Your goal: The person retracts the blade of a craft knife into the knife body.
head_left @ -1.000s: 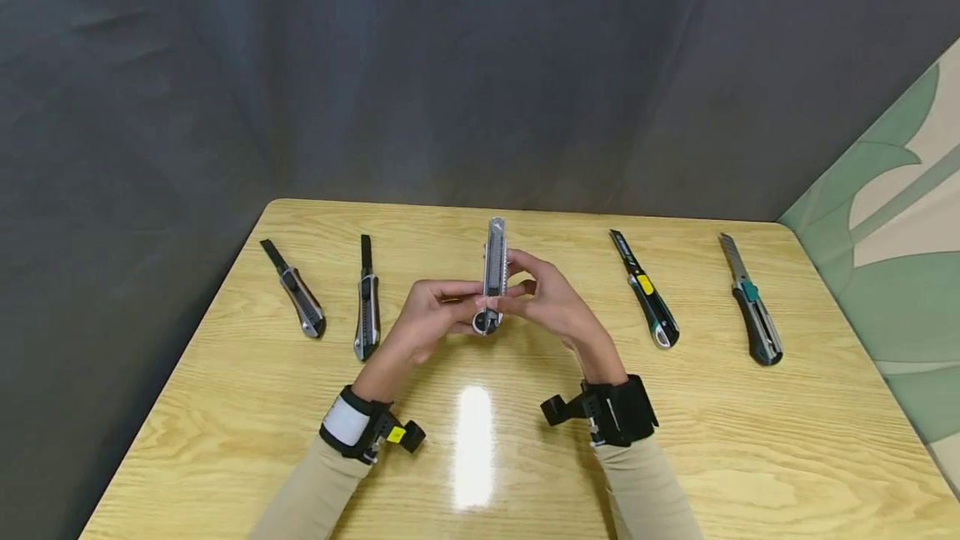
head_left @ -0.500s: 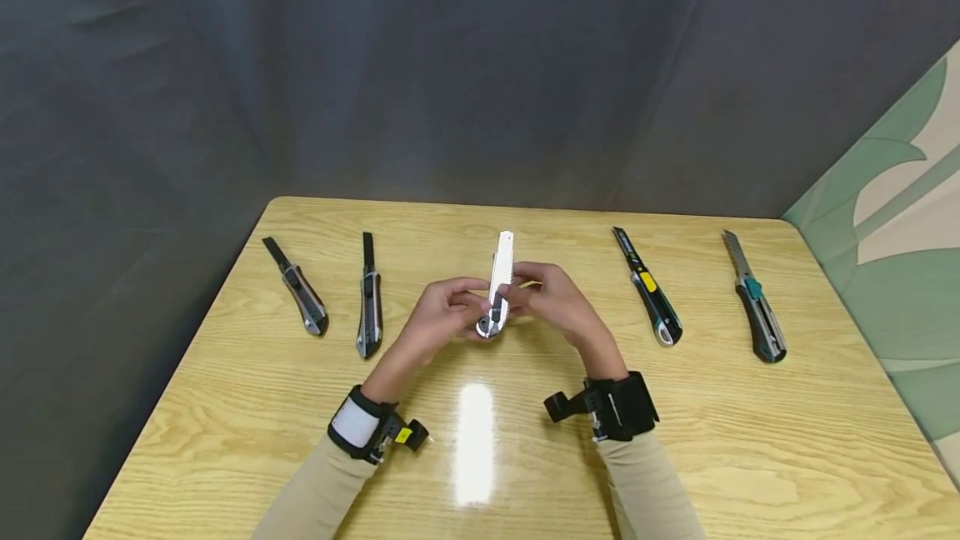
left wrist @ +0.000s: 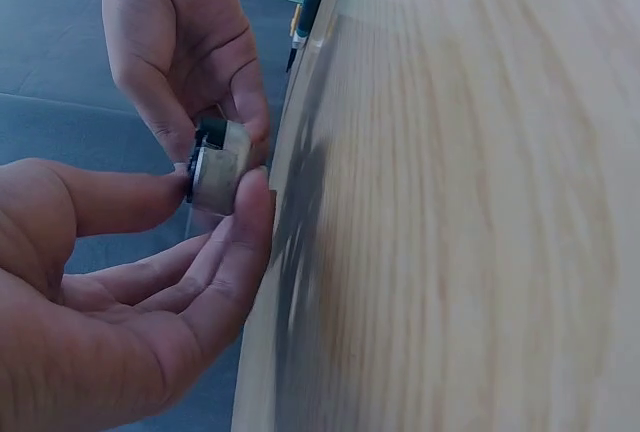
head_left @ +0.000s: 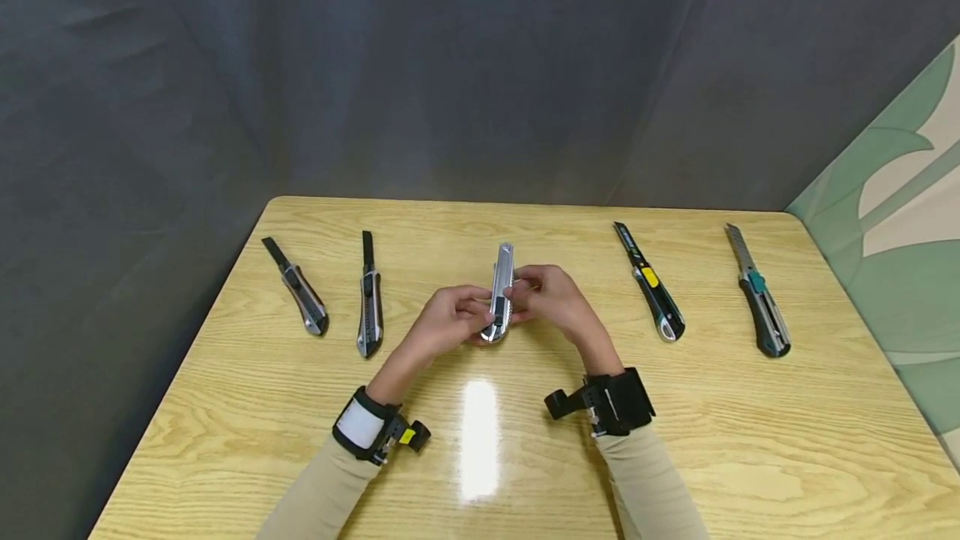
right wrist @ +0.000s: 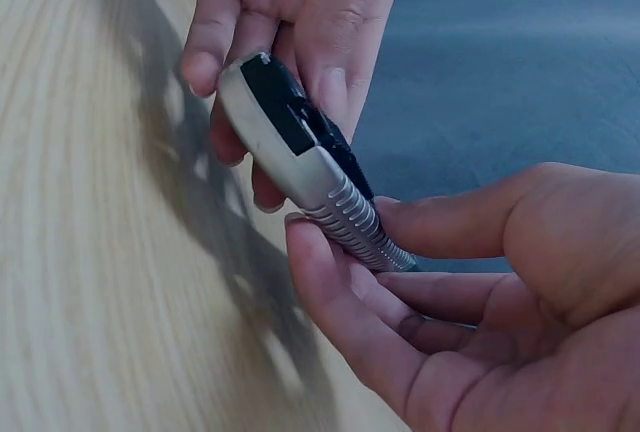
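Observation:
A silver cutter with a black slider (head_left: 502,286) is held between both hands above the middle of the table. The left hand (head_left: 444,321) grips its near, rounded end, thumb on top and fingers below. Along its right side the right hand (head_left: 553,298) pinches it between thumb and fingers. No blade shows out of its far end. In the right wrist view the ribbed metal side of the cutter (right wrist: 290,157) lies between the two hands, just over the tabletop. The left wrist view shows the cutter (left wrist: 218,174) end-on.
Two grey cutters with black blades, one tilted (head_left: 303,298) and one nearly straight (head_left: 369,311), lie at the left of the wooden table (head_left: 247,407). A black cutter with yellow slider (head_left: 654,294) and one with teal slider (head_left: 763,311) lie at the right.
Both hands have lowered the cutter slightly toward the table and moved it a little right. Its top face has tilted, and the right thumb has shifted further up along it.

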A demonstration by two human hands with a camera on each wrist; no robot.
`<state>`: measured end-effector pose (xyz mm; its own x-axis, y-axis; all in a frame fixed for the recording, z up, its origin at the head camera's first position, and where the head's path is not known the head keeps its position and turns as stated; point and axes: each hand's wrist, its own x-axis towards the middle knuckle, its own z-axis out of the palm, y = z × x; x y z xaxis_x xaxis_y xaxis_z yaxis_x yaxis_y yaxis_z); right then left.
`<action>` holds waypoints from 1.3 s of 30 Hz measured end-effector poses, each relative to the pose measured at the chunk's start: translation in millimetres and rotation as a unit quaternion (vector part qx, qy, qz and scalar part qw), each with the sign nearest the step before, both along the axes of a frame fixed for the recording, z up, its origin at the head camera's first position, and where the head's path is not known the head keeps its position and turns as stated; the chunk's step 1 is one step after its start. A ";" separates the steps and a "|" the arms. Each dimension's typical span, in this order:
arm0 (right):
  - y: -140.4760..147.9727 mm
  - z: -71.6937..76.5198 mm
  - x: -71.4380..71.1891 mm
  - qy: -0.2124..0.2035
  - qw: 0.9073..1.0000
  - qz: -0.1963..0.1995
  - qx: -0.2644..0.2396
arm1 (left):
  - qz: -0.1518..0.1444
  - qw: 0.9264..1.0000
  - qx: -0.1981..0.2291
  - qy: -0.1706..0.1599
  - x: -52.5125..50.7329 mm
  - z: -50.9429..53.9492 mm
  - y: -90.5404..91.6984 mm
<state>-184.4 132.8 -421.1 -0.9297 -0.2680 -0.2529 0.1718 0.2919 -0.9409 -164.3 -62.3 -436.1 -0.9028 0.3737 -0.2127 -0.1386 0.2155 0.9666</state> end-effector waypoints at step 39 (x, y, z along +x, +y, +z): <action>-7.8 -6.8 -0.6 0.008 0.989 -0.001 0.145 | -0.066 0.996 -0.055 0.011 2.3 -0.1 -2.6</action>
<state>-184.9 124.9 -428.0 -0.9348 -0.1841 -0.3039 0.1585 0.5496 -0.8203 -162.0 -64.9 -436.3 -0.8528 0.4641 -0.2394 -0.0807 0.3357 0.9385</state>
